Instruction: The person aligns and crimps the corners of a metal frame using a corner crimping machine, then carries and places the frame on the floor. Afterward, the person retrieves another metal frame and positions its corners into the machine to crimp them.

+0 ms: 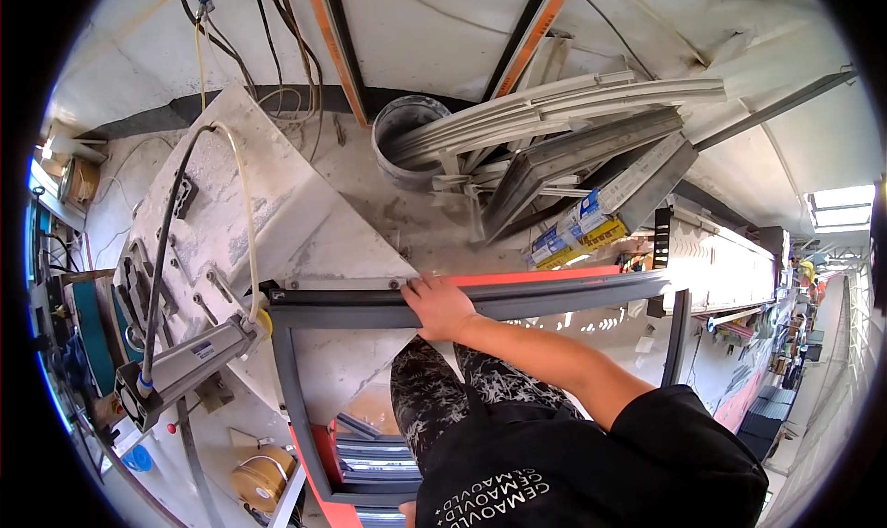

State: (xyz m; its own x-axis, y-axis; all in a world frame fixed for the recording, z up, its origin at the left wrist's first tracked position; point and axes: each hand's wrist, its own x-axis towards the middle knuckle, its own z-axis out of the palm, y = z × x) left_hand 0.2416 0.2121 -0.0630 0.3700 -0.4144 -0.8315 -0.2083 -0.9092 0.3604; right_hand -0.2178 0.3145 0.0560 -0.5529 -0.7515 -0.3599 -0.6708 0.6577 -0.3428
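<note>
A dark grey window frame lies in front of me. One corner sits against the dusty metal plate of a machine on the left. My right hand grips the frame's far bar close to that plate, fingers over the top and thumb on the near side. Down at the lower edge, only a sliver of my left hand shows beside the frame's near bar, and its fingers are hidden. A pneumatic cylinder with hoses stands by the frame's left corner.
A grey bucket holds long pale profile strips. Dark profile offcuts lean beside it. Orange-edged frames stand at the wall, near hanging cables. A tape-like brown roll sits at the lower left.
</note>
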